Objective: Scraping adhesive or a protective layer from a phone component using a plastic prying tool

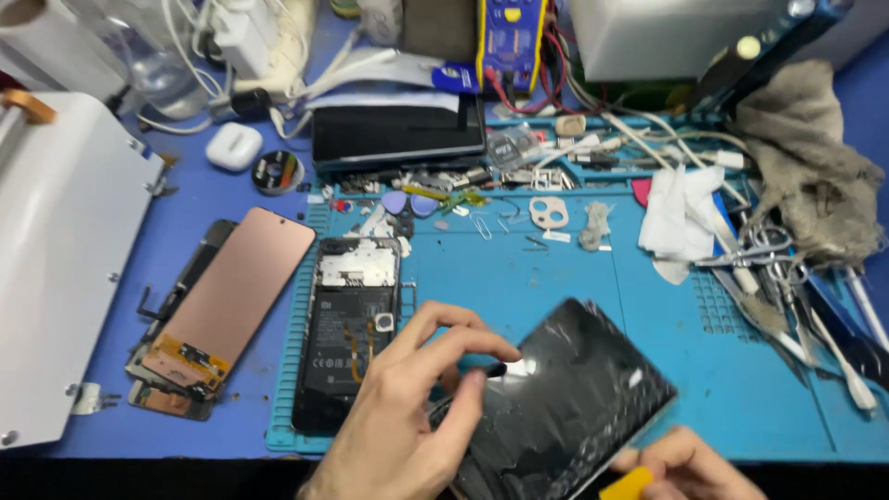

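Item 1: cracked screen panel, black, glossy, heavily splintered, held tilted above the near edge of the blue work mat. I see it near centre-right, its near corner running out of view.

Item 2: my left hand, near centre, thumb and forefinger pinched together at the panel's left edge on a small pale flap; the remaining fingers are curled. Whether the flap is tape or film I cannot tell.

Item 3: my right hand, near right, mostly cut off by the frame edge, gripping a yellow tool just beside the panel's near right edge, which it also seems to steady.

Item 4: opened phone body, back removed, black battery and pale shield plate exposed, lying on the left side of the mat, just left of my left hand.

Item 5: copper-coloured display module with flex cable, lying off the mat on the table, left of the phone body.

Item 6: white earbud case and a tape roll, far left.

Item 7: scissors and tweezers, right side of the mat, beside crumpled white wipes and a grey rag.

Item 8: loose screws, picks and paper clips, far edge of the mat.
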